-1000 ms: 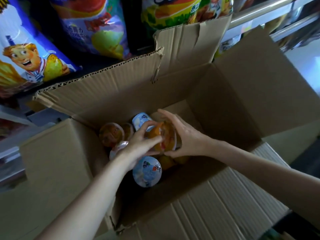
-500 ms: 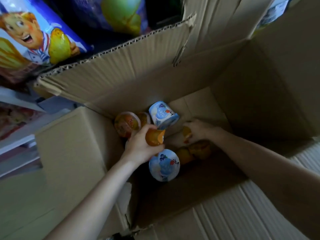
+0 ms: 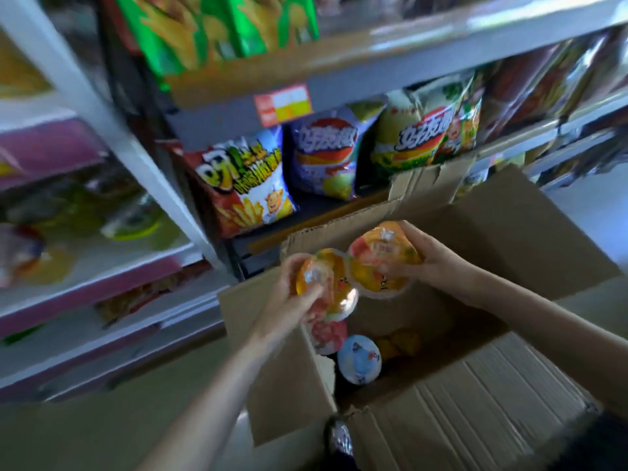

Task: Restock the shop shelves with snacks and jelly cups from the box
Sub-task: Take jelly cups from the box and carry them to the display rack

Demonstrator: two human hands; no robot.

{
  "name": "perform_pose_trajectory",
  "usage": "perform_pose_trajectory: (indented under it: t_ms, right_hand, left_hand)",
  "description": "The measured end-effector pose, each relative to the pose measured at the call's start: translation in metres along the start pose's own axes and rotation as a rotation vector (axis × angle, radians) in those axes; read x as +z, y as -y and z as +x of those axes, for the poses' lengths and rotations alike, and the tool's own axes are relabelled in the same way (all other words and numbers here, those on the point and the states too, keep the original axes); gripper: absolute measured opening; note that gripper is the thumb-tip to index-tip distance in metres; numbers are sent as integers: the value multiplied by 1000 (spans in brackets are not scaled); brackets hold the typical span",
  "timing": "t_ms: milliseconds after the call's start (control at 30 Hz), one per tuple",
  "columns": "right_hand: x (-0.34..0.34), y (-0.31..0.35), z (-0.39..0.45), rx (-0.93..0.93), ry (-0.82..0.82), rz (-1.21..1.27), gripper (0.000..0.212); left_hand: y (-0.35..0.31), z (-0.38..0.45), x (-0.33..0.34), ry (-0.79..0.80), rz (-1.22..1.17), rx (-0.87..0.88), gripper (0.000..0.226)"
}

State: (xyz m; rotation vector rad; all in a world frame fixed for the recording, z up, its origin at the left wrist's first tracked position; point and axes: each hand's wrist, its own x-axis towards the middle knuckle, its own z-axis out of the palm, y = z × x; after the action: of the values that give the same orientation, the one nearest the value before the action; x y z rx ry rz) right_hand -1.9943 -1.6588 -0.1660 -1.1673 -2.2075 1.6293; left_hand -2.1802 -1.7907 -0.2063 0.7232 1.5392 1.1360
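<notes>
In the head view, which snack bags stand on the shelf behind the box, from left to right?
Red and blue fries bag → purple chip bag → green and yellow chip bag. Bags further right are too blurred to name.

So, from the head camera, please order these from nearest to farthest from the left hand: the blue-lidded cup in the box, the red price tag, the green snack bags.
From the left hand:
1. Blue-lidded cup, below, inside the box.
2. Red price tag, above on the shelf edge.
3. Green snack bags, top shelf.
</notes>
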Motion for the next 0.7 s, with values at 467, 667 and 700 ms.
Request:
perform_pose_trajectory:
  t_ms: [467,667,700]
  right_hand:
    - [294,347,-20,-540,-25,-366,52]
    - [420,443,45,-520,-53,-115,52]
    - [440,452,59,-485,-46,-88,49]
  left_hand:
    - [-96,-262,-352,-452,284,491,44]
    - [-113,-298,-479,-913,-15,471,27]
    - [-116,-298,-495,-952,18,464,27]
